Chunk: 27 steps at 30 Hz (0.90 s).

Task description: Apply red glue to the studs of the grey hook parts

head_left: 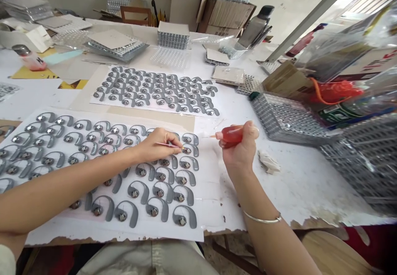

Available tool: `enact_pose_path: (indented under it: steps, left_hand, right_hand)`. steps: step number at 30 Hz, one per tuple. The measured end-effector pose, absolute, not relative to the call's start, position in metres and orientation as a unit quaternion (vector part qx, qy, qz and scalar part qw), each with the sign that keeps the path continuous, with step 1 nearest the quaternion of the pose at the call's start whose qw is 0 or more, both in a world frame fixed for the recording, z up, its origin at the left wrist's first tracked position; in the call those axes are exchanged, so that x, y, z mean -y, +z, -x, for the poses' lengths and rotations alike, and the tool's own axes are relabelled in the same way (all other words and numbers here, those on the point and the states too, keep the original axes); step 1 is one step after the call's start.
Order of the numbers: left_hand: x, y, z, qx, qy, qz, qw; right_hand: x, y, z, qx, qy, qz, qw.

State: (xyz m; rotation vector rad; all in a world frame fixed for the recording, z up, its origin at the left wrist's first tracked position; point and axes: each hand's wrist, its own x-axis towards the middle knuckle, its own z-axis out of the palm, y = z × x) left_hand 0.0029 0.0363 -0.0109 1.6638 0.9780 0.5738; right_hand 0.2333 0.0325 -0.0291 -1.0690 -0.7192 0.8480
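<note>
My left hand (158, 144) is closed in a pinch on thin tweezers (170, 145), whose tip rests on a grey ear-hook part (190, 150) in the right column of the near white sheet (207, 209). Rows of these grey hook-shaped parts with round metal centres cover that sheet. My right hand (240, 149) is wrapped round a small red squeeze bottle (231, 135) whose nozzle points left toward the same part, a short way off it.
A second sheet of grey parts (155, 89) lies farther back. Stacked clear blister trays (173, 35) stand behind it. Grey mesh baskets (288, 120) sit at the right, and a crumpled white scrap (268, 162) lies beside my right hand. Cardboard boxes (228, 16) are at the back.
</note>
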Motion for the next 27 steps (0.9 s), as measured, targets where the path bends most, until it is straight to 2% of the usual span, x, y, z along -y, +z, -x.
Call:
enact_pose_path:
  steps: [4,12,19,27]
  left_hand:
    - [-0.037,-0.012,0.002,-0.423,0.279,-0.727,0.464]
    - [-0.051,-0.031,-0.003,-0.251,0.272,-0.902,0.221]
    - [-0.048,-0.037,-0.008,-0.249,0.192,-0.944,0.101]
    - [-0.039,-0.046,-0.018,-0.217,0.2,-0.954,-0.056]
  right_hand:
    - [-0.04,-0.024,-0.24,0.276,0.426,0.481,0.715]
    - [-0.048,0.009,-0.229,0.378,0.461,0.461,0.658]
    - [-0.043,-0.004,-0.218,0.406,0.383,0.488,0.671]
    - [-0.036,-0.024,-0.209,0.548,0.229,0.551,0.587]
